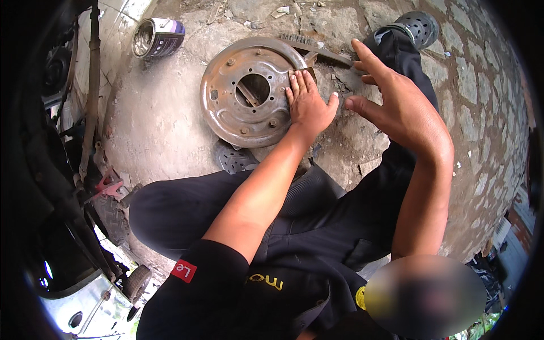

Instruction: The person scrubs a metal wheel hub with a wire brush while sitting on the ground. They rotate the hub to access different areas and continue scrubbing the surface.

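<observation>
A round, rusty metal brake backing plate with a central hole and several small holes lies ahead of me, close to my shoe. My left hand rests on its right side, fingers stretched flat and thumb apart. Under those fingertips a dark brown flat piece shows at the edge; it looks like sandpaper, mostly covered by the hand. My right hand is raised to the right of the plate, fingers and thumb apart, holding nothing.
Beyond the plate lies a wire brush with a long handle. An open paint can stands at the far left. Vehicle parts and a red metal stand line the left side. My other shoe is on the stone paving at far right.
</observation>
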A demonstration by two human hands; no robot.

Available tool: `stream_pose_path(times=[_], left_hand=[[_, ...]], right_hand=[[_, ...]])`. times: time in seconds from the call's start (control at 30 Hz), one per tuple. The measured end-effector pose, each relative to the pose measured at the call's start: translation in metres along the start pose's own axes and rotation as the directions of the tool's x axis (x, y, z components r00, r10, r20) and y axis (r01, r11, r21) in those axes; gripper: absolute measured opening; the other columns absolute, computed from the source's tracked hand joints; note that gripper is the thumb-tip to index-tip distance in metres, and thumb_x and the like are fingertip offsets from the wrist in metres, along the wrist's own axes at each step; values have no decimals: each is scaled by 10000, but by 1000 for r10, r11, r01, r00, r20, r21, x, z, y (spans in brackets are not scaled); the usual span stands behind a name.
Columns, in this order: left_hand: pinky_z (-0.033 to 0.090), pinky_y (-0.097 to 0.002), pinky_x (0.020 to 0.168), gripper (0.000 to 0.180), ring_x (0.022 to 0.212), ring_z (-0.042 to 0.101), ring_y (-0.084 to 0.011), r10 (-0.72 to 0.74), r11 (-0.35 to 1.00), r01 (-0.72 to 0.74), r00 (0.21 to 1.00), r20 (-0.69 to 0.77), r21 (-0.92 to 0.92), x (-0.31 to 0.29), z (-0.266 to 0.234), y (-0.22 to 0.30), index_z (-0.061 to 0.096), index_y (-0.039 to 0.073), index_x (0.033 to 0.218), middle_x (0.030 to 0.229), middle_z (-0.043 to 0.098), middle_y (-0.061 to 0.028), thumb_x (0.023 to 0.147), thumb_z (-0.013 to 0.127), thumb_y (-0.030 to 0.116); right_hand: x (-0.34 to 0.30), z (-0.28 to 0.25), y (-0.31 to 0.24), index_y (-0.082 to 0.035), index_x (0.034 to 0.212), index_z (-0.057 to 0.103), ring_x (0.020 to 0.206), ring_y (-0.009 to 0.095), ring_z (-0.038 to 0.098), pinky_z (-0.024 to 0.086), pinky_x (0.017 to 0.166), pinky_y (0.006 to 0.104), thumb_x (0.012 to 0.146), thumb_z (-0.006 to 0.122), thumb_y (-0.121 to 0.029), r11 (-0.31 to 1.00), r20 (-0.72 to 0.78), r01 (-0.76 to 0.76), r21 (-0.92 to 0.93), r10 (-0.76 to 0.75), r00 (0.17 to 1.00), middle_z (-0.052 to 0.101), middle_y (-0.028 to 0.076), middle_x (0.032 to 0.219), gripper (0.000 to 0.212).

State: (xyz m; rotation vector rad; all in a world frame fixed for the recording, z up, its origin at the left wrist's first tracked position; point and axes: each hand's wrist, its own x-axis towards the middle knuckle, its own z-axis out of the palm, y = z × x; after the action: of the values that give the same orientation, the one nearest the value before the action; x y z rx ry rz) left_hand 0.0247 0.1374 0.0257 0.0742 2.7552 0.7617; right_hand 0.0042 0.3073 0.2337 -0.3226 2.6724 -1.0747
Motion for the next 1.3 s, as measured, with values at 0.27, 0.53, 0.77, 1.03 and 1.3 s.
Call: stream_pose_path(times=[0.27,0.53,0.77,1.03,1.3], left_hand=[[59,-544,1248,930,1552,101,-424,-44,999,44,999,-8,14,7,-1,9,188,-112,1557,1642,165,-311,932,553,473],[85,-580,1236,921,1546,132,-426,29,995,-30,999,13,91,-6,0,8,208,-107,1554,1635,181,-317,933,552,481],[53,-565,1244,968,1553,111,-410,-11,999,6,996,91,53,-16,-4,9,174,-106,1561,1648,158,-301,923,564,507],[25,-599,1231,972,1563,53,-404,-88,996,88,993,79,0,-7,-4,18,160,-112,1561,1647,135,-315,933,540,526],[27,-631,1219,957,1558,99,-397,-22,997,21,1000,20,71,-3,1,6,215,-91,1561,1649,179,-286,918,555,533]], right_hand=[[1,1,-1,-78,1573,322,1253,384,603,477,1045,447,835,803,-191,999,11,-23,-48,24,1000,610,269,1346,888],[1,-1,-3,8,1509,380,1215,427,592,471,1029,455,828,757,-158,1000,-18,16,-18,-17,1000,617,313,1275,795],[-3,-2,0,50,1479,404,1186,450,591,476,1002,458,829,736,-158,1000,1,-21,5,21,1000,625,335,1224,759],[-3,2,0,-66,1566,331,1239,383,610,481,1041,443,835,797,-186,998,64,-67,-12,68,996,608,270,1347,875],[0,4,-1,53,1483,394,1187,448,591,471,1014,457,821,733,-137,1000,14,8,-3,-8,1000,626,335,1225,768]])
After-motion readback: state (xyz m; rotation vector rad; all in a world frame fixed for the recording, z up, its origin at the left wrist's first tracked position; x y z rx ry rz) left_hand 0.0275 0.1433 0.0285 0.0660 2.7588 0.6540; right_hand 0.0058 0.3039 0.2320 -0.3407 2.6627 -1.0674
